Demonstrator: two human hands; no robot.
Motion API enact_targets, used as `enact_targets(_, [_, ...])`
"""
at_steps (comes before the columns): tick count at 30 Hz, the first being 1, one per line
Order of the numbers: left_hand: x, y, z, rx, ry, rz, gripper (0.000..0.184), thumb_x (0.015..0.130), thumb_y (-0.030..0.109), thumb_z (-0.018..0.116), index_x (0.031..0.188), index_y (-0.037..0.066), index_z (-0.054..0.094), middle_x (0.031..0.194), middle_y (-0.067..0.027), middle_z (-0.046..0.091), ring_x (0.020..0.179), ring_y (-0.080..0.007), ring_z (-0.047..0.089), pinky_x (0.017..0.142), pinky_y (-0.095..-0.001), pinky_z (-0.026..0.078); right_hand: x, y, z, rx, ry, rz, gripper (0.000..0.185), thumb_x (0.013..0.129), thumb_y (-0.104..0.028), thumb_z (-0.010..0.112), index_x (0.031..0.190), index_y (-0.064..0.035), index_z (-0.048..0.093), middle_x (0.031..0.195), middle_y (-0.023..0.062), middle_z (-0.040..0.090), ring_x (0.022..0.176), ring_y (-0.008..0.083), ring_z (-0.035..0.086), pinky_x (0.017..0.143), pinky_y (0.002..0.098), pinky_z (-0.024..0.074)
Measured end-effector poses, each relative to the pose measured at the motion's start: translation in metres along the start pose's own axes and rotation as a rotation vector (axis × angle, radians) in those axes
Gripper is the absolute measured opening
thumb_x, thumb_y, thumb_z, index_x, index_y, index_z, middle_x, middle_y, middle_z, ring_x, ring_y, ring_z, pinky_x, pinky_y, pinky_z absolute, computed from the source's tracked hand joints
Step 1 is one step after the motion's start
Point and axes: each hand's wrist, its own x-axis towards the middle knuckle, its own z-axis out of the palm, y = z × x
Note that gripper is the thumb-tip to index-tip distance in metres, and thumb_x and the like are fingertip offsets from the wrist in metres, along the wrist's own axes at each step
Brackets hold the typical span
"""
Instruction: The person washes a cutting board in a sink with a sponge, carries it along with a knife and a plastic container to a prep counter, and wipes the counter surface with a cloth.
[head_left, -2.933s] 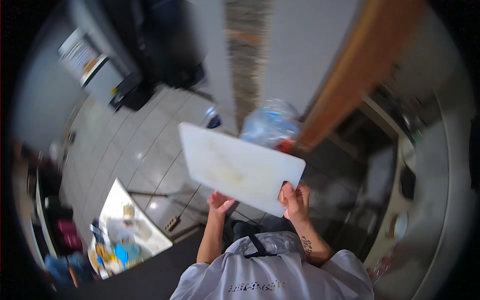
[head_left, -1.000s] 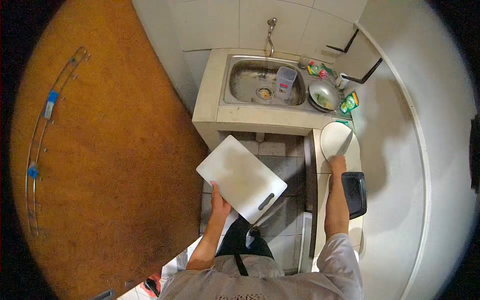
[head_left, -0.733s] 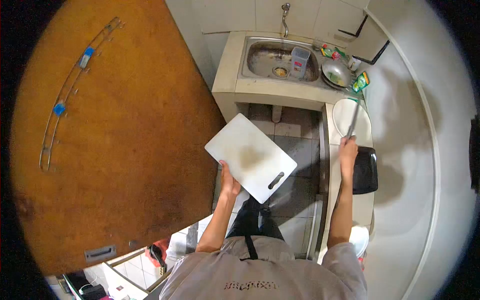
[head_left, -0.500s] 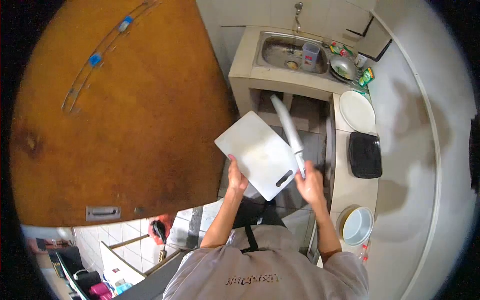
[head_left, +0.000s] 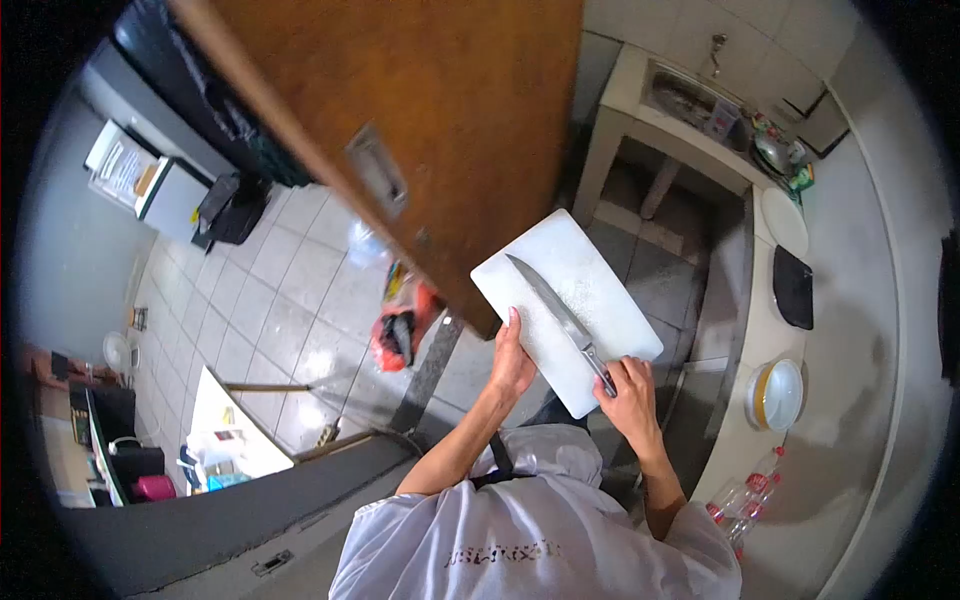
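Observation:
My left hand [head_left: 511, 358] grips the left lower edge of a white cutting board [head_left: 590, 270], its thumb on the top face. Across the board lies the blade of a large knife [head_left: 552, 303], pointing up and to the left. My right hand [head_left: 628, 394] is closed around the knife's handle, at the board's lower right corner. The board's handle slot is not visible, hidden around that hand.
A wooden door [head_left: 450, 110] stands just ahead. To the right, a counter [head_left: 722, 452] bears a white plate [head_left: 784, 222], a black tray [head_left: 793, 288], a bowl [head_left: 777, 394] and bottles. A sink [head_left: 682, 98] is beyond. A red bag [head_left: 388, 345] lies on the floor.
The view has swung left, away from the sink. My right hand has taken the knife from the plate area and brought it over the board, which my left hand still holds.

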Motion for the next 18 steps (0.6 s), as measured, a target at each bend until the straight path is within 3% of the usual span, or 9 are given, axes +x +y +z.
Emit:
enact_targets(2, [-0.035, 0.022, -0.026, -0.020, 0.017, -0.020, 0.053, 0.095, 0.047, 0.047, 0.131, 0.008, 0.043, 0.128, -0.0074, 0.054, 0.117, -0.0223, 0.052, 0.101, -0.0429, 0.042, -0.012, -0.031, 0.009, 0.015, -0.017, -0.066, 0.020, 0.075, -0.016, 0.069, 0.081, -0.0032, 0.054, 0.080, 0.0113, 0.051, 0.077, 0.0299, 0.051, 0.072, 0.0423, 0.0383])
enact_targets(7, [-0.106, 0.070, -0.063, -0.046, 0.045, -0.028, 0.052, 0.095, 0.046, 0.050, 0.127, 0.006, 0.044, 0.122, -0.0072, 0.056, 0.114, -0.0223, 0.054, 0.098, -0.0437, 0.044, -0.031, -0.093, 0.021, 0.010, -0.090, -0.152, 0.021, 0.074, -0.016, 0.070, 0.083, -0.0037, 0.055, 0.081, 0.0108, 0.051, 0.078, 0.0293, 0.050, 0.071, 0.0420, 0.0380])
enact_targets(12, [-0.132, 0.103, -0.107, -0.148, 0.041, 0.080, 0.050, 0.095, 0.046, 0.050, 0.126, 0.007, 0.044, 0.120, -0.0072, 0.056, 0.113, -0.0233, 0.054, 0.098, -0.0449, 0.044, 0.004, -0.153, 0.052, 0.086, -0.113, -0.275, 0.021, 0.072, -0.015, 0.071, 0.085, -0.0043, 0.057, 0.082, 0.0092, 0.052, 0.079, 0.0273, 0.051, 0.072, 0.0414, 0.0374])
enact_targets(15, [-0.146, 0.139, -0.128, -0.207, 0.149, 0.155, 0.048, 0.094, 0.045, 0.051, 0.124, 0.008, 0.045, 0.118, -0.0065, 0.057, 0.111, -0.0220, 0.055, 0.097, -0.0434, 0.044, 0.034, -0.194, 0.072, 0.123, -0.115, -0.360, 0.021, 0.073, -0.015, 0.071, 0.086, -0.0047, 0.058, 0.082, 0.0085, 0.052, 0.079, 0.0264, 0.050, 0.074, 0.0407, 0.0372])
enact_targets(18, [-0.144, 0.177, -0.167, -0.271, 0.148, 0.351, 0.046, 0.095, 0.046, 0.049, 0.121, 0.008, 0.048, 0.115, -0.0043, 0.058, 0.107, -0.0203, 0.057, 0.094, -0.0402, 0.046, 0.065, -0.235, 0.101, 0.160, -0.118, -0.429, 0.022, 0.073, -0.017, 0.071, 0.087, -0.0051, 0.059, 0.083, 0.0079, 0.052, 0.080, 0.0258, 0.050, 0.075, 0.0404, 0.0367])
